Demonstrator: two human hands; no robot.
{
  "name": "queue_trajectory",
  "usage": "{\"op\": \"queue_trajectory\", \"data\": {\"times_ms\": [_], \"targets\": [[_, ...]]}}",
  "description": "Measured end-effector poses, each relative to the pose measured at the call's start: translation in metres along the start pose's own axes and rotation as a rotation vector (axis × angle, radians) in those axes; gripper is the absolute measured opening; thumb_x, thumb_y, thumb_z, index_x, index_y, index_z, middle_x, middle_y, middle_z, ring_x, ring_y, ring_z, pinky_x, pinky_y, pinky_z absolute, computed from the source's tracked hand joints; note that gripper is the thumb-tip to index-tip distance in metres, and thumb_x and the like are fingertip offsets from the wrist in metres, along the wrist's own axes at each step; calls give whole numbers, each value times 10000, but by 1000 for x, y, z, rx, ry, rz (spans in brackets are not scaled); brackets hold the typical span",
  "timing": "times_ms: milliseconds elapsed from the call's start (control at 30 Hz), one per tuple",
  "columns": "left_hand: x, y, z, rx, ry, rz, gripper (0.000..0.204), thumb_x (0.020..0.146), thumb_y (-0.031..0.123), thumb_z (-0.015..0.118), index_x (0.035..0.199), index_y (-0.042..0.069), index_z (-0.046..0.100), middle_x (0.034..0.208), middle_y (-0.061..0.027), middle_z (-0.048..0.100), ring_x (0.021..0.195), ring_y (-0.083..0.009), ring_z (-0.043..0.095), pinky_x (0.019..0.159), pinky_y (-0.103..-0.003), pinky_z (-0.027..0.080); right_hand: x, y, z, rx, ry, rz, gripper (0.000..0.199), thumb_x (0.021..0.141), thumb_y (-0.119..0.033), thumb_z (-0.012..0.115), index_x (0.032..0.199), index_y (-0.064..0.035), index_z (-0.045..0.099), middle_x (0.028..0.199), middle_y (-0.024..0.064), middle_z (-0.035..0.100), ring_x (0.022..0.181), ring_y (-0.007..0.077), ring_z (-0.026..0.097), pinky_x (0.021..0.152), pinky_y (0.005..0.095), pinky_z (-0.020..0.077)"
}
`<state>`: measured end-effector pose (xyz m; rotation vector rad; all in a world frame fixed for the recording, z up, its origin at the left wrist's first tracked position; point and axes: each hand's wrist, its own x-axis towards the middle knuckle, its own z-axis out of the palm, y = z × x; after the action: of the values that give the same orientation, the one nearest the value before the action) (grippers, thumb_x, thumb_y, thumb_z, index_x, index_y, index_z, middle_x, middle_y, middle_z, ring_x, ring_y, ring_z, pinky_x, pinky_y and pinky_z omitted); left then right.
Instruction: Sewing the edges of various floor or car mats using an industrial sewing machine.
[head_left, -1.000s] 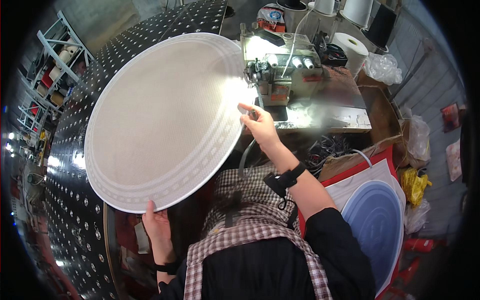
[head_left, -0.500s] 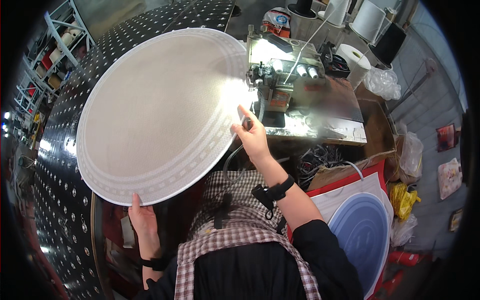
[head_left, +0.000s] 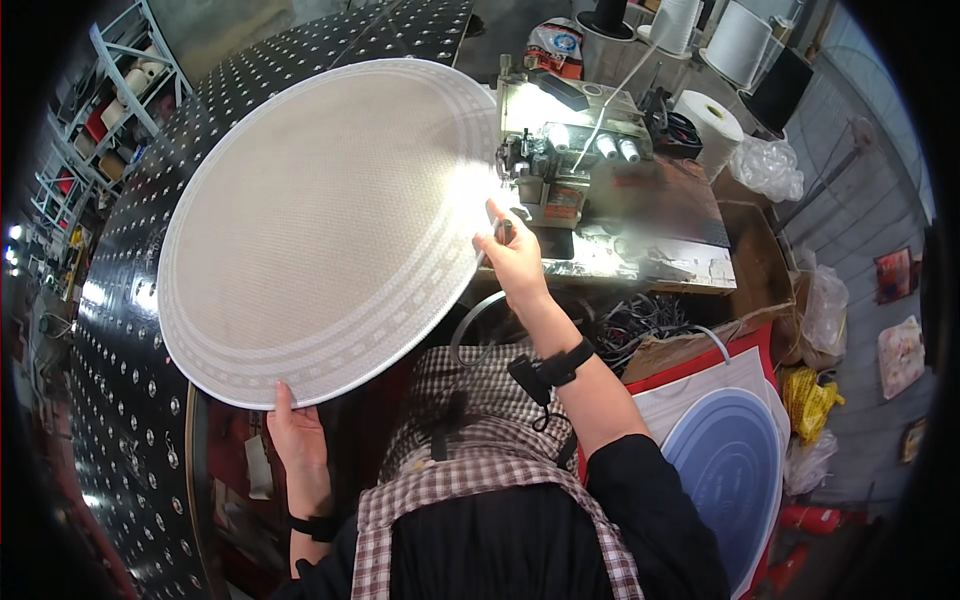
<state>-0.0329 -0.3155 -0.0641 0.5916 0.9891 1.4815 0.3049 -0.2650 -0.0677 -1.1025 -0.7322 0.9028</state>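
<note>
A large oval beige mat [head_left: 320,230] with a white edge and a lighter banded border lies over the studded black table. Its right edge sits at the lit working end of an overlock sewing machine [head_left: 540,180]. My left hand [head_left: 297,435] grips the mat's near edge, thumb on top and fingers underneath, mostly hidden. Close to the machine, my right hand [head_left: 515,262] pinches the right edge between thumb and fingers. A small dark object, partly hidden, shows within the right hand's curled fingers. Glare washes out the spot where mat and machine meet.
Thread cones [head_left: 737,45] stand behind the machine. The studded black table [head_left: 130,370] spreads left. At my right are a cardboard box [head_left: 765,250], tangled grey strips [head_left: 640,318] and a blue oval mat [head_left: 725,470] on red-and-white sheets.
Both hands have shifted slightly to the right, still holding the mat's edge. The mat has moved a little along with them, its right edge staying at the machine.
</note>
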Motion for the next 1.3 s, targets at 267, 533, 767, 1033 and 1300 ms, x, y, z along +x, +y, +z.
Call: {"op": "queue_trajectory", "data": {"times_ms": [267,533,767,1033,1300], "targets": [[2,-2,-6,-41,-1,-58,346,895,183,544,1190,19,468,1182,-76,539,1064,-176,531,902,-317,445,-8,2,-2,35,-22,-1,455,851,2,547,1287,20,417,911,8,544,790,54,510,717,197,429],[-1,3,4,-50,-62,16,353,897,169,537,1202,11,458,1193,-84,532,1070,-181,527,912,-314,435,1,2,12,522,77,139,487,814,46,484,1294,25,404,961,42,536,779,86,504,717,223,427],[16,14,12,-31,-59,31,356,898,132,521,1206,-26,437,1193,-105,524,1067,-188,527,907,-320,436,15,1,26,486,90,132,476,804,49,493,1276,7,442,880,19,542,736,64,492,662,207,413],[86,30,-3,11,13,168,350,888,109,525,1198,-33,444,1183,-116,527,1029,-192,547,852,-308,467,36,-7,54,212,-17,90,436,851,-60,527,1280,-33,456,1018,46,579,898,95,533,709,202,431],[126,114,20,625,276,729,747,832,23,558,1420,48,99,1343,-165,392,1228,-233,381,1014,-332,308,28,-10,48,-192,-98,121,300,922,-316,471,1011,-37,535,717,12,557,579,56,448,519,228,384]]}}
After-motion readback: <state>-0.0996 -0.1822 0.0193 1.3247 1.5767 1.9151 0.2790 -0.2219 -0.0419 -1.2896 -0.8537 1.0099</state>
